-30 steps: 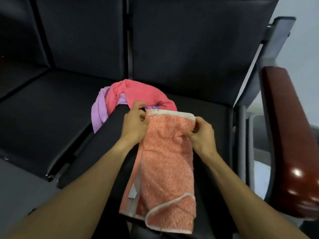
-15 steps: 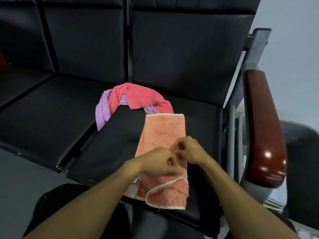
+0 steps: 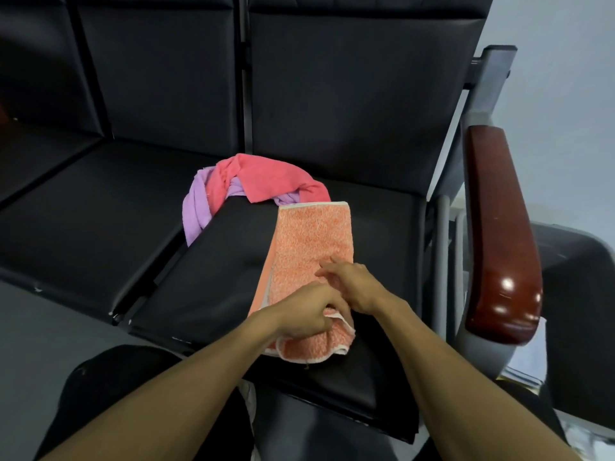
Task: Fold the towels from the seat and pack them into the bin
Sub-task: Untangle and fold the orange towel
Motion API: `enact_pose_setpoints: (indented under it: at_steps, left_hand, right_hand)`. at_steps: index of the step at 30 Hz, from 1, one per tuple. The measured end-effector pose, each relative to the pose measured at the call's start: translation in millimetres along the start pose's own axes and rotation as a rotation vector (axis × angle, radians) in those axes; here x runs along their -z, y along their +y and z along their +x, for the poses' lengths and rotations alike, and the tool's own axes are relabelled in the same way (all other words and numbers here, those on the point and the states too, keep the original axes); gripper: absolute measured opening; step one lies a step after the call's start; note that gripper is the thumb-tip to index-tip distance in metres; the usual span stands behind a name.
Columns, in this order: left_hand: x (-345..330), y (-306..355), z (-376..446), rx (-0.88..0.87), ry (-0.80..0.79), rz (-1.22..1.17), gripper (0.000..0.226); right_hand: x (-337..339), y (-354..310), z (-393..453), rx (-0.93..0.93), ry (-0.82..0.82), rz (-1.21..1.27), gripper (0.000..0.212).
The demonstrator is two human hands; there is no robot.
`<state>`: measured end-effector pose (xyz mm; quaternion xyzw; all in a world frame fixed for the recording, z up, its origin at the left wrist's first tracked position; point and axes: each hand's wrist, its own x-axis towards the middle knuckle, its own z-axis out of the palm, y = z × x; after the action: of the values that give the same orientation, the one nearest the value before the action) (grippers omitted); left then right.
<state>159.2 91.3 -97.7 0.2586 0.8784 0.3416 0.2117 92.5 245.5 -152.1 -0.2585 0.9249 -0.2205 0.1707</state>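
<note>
Orange towel [image 3: 311,247] with white trim lies lengthwise on the black padded seat [image 3: 226,271] in front of me, folded into a long narrow strip that runs from the middle of the cushion toward its near edge. My left hand [image 3: 304,312] is closed on the near end of this towel, fingers pinching the white-edged hem, which is bunched and curled up a little off the seat. My right hand [image 3: 354,284] rests flat and open on top of the towel just beyond the left one, fingers spread and pointing left across the cloth, the two hands almost touching.

At the far end of the orange strip, a pink towel [image 3: 266,179] and a lilac towel [image 3: 196,211] lie twisted together in a loose heap on the same seat, the pink one touching the orange towel's far corner. The lilac one trails down into the gap beside the neighbouring seat [image 3: 83,211] on my left. A glossy reddish-brown armrest [image 3: 499,234] stands on my right, well apart from the towels. No bin can be made out from this angle.
</note>
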Motion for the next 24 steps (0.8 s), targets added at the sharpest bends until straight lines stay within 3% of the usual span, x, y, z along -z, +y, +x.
enact_pose_setpoints:
  at_steps: [4,6,9,12,15,20,24]
  left_hand:
    - [0,5,-2,0.007,-0.025,-0.036,0.027]
    - [-4,3,-1,0.009,-0.022,0.005,0.019]
    - [-12,-3,0,0.006,0.003,0.127,0.029]
    - [-14,-5,0,-0.05,-0.009,0.193,0.018]
    - [-6,1,-4,-0.052,-0.073,0.058,0.015]
    - [1,6,-12,-0.014,-0.143,-0.1,0.026]
    - [-3,3,-11,-0.059,-0.099,0.076,0.035]
  right_hand:
    - [-4,6,5,-0.001,0.019,0.087,0.061]
    - [-6,8,3,0.001,0.046,0.155,0.054]
    - [-4,10,0,-0.01,0.131,0.199,0.044]
    - [1,8,-2,-0.014,0.13,0.117,0.053]
    - [1,7,-2,-0.011,0.1,-0.014,0.052]
    - [-3,12,0,-0.011,0.069,-0.004,0.046]
    - [-3,12,1,-0.022,0.059,0.011,0.048]
